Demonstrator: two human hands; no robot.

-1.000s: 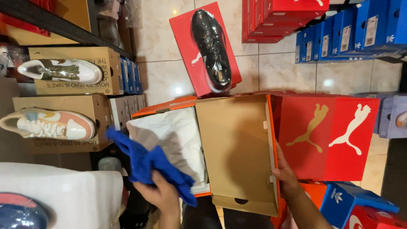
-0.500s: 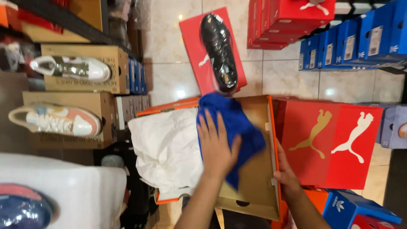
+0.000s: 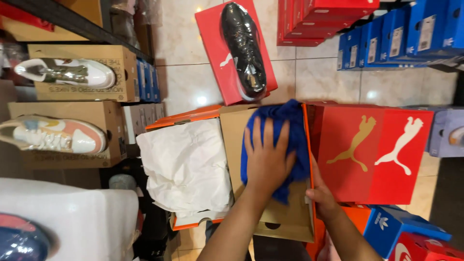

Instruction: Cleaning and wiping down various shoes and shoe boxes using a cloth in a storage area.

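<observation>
An open orange shoebox (image 3: 186,116) sits in front of me, with crumpled white tissue paper (image 3: 186,164) filling its base. The raised lid (image 3: 285,217) shows its brown cardboard inside. My left hand (image 3: 266,157) lies flat with fingers spread on a blue cloth (image 3: 296,126), pressing it against the inside of the lid near the top corner. My right hand (image 3: 320,193) grips the lid's orange right edge, thumb on the inner side.
A black shoe (image 3: 244,46) lies on a red box lid (image 3: 212,58) on the tiled floor beyond. Red boxes (image 3: 372,154) stand right of the lid, with blue boxes (image 3: 401,34) stacked behind. On the left, sneakers (image 3: 63,72) rest on brown boxes (image 3: 108,140).
My left hand carried the blue cloth from the lower left, over the tissue paper, onto the inside of the lid and then farther up it. My right hand stayed on the lid's edge.
</observation>
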